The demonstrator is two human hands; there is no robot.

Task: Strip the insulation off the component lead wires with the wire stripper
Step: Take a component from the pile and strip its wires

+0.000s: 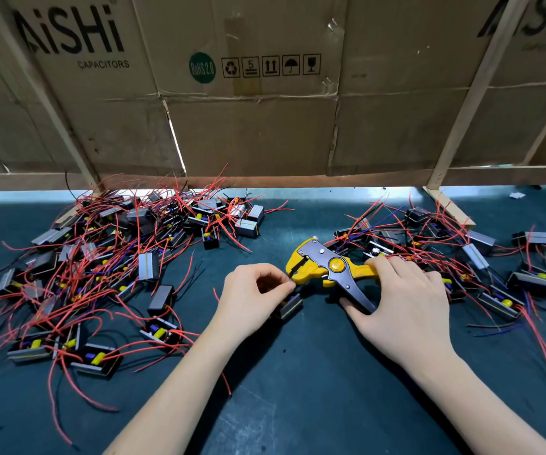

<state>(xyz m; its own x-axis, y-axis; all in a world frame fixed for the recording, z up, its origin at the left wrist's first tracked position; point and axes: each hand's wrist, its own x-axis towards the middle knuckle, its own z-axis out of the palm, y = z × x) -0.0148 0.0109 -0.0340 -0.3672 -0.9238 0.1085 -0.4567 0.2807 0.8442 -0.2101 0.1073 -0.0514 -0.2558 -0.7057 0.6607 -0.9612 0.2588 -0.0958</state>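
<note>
Your right hand (399, 300) grips the wire stripper (327, 269), fingers curled over the yellow handle and thumb tucked under the grey metal lever, so both handles sit inside your grasp. The stripper lies low over the dark green tabletop (314, 372), near the middle of the view, with its head pointing toward 9 o'clock.

Your left hand (251, 297) sits just at 9 o'clock of the stripper's head. Its thumb and forefinger pinch together right at the mouth of the tool; the wire between them is too thin and too hidden to make out. Under that hand, at its 4 o'clock edge, a small black component (289, 307) with a grey side rests on the tabletop, touching your fingers. Whether the stripper's mouth is clamped on a lead cannot be told from here.

At 9 to 10 o'clock of your hands lies a big heap of components (100, 257), black and grey blocks with yellow and blue parts, tangled in red wires (77, 385) that trail toward the near edge. At 2 to 3 o'clock, just behind and beside your right hand, lies a second, smaller heap (481, 257) with the same red leads and a few blue ones.

Across the far side, at 12 o'clock, stands a wall of flattened cardboard boxes (248, 126) braced by pale wooden slats (475, 90), printed with "AiSHi CAPACITORS" and a green round sticker.
</note>
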